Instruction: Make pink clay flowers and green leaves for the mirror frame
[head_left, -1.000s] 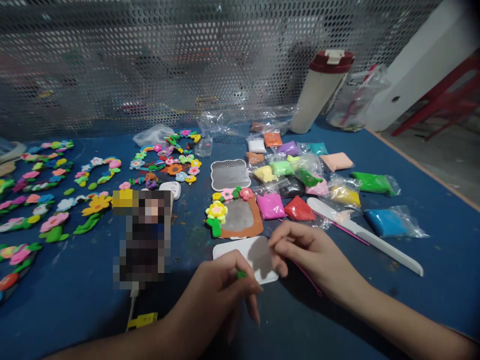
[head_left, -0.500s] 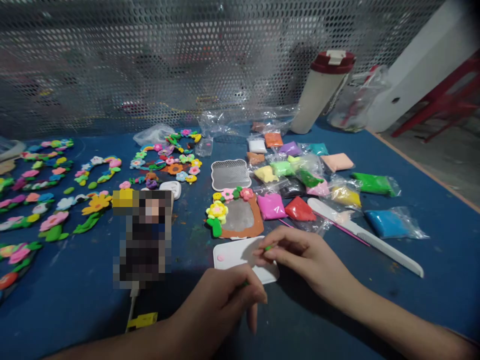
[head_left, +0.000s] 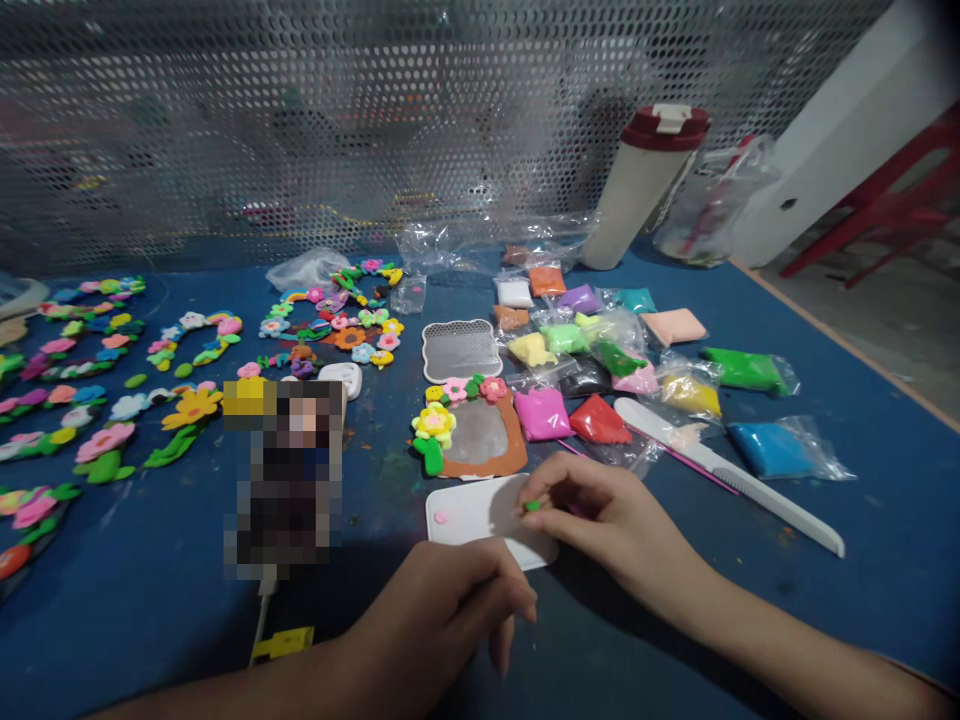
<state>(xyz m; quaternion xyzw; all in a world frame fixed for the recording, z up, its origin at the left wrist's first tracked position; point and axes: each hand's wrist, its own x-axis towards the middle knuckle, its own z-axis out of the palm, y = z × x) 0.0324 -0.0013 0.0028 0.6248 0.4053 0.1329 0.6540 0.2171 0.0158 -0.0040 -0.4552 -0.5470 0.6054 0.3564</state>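
My right hand [head_left: 592, 510] pinches a small piece of green clay [head_left: 533, 505] between thumb and fingertips, over the right part of a white board [head_left: 469, 510]. A flattened pink dot of clay [head_left: 441, 517] lies on the board's left side. In front of the board, my left hand [head_left: 465, 600] is closed with its fingers curled; the green clay that showed between its thumb and finger a moment ago is now hidden. Behind the board lies a mirror frame [head_left: 517, 430] covered in brown clay with flowers and leaves. Farther back lies a plain white-edged mirror [head_left: 461, 350].
Bagged coloured clay, including a red pack [head_left: 600, 418] and a blue pack [head_left: 776, 447], lies to the right beside a white comb [head_left: 780, 502]. A tumbler [head_left: 641, 190] stands behind. On the left are a blurred phone [head_left: 292, 480] and several clay-decorated frames [head_left: 196, 340].
The green clay in my right fingertips shows more plainly, and that hand has shifted slightly. The green bit at my left thumb has gone out of sight as that hand turned a little.
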